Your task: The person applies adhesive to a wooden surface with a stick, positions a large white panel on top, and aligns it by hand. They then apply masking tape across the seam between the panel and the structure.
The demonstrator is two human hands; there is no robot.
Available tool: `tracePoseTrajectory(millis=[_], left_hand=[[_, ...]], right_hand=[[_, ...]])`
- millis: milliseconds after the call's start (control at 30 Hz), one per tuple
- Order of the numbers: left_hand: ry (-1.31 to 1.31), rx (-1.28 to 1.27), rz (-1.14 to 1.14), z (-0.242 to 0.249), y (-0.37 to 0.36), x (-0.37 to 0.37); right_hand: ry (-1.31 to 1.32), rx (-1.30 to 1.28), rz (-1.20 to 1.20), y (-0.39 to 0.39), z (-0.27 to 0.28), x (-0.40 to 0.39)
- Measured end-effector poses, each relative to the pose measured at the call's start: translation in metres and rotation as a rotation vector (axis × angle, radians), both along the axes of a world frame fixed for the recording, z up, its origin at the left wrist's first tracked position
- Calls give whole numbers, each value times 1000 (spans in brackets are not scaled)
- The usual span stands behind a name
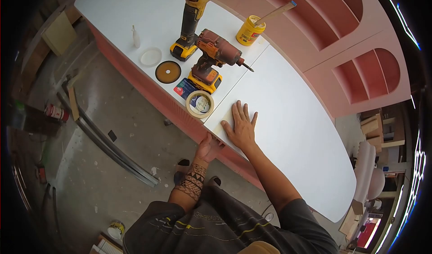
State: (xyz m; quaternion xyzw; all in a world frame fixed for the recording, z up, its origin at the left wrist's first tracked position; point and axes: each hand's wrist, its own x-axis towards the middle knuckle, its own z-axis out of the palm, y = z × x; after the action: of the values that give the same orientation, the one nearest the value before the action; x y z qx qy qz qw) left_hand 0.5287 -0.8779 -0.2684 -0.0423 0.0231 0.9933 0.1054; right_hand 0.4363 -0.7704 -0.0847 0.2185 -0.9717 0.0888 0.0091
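Note:
My right hand [241, 127] lies flat on the white tabletop [288, 132], fingers spread, just right of the seam between two panels. Lower down, at the pink front edge [243, 162] of the table, is my left hand [205, 149], thumb pointing up. Its other fingers are mostly hidden at the edge, so their grip does not show. A roll of masking tape [200, 104] rests left of the seam, near both hands. Behind it stands an impact driver [213, 56] with a bit fitted, upright on its yellow battery.
A yellow-black angle grinder [191, 22], a round disc [168, 72], a clear lid [150, 56], a small bottle [135, 37] and a yellow tub [250, 31] with a stick share the tabletop. Pink arched shelving [310, 65] adjoins the far side. Long curved strips [108, 141] lie on the floor.

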Motion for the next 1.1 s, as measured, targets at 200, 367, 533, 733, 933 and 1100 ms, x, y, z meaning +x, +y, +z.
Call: tracePoseTrajectory(millis=[200,367,533,733,933,1100], left_hand=[[7,-72,-121,-3,-6,0],[37,-79,-163,13,-17,-5],[-2,-86,-189,16,-36,2],[113,-836,-697,69,-119,21],[351,-1562,-488,216,-193,-5],[853,-2480,61,235,-195,-49]], right_hand=[[-23,71,-42,-3,2,2],[-49,68,-70,-6,6,2],[-65,25,-58,-16,-8,12],[11,-37,-62,-14,-16,15],[-43,-165,-109,-14,-24,16],[62,-563,-199,-7,0,72]])
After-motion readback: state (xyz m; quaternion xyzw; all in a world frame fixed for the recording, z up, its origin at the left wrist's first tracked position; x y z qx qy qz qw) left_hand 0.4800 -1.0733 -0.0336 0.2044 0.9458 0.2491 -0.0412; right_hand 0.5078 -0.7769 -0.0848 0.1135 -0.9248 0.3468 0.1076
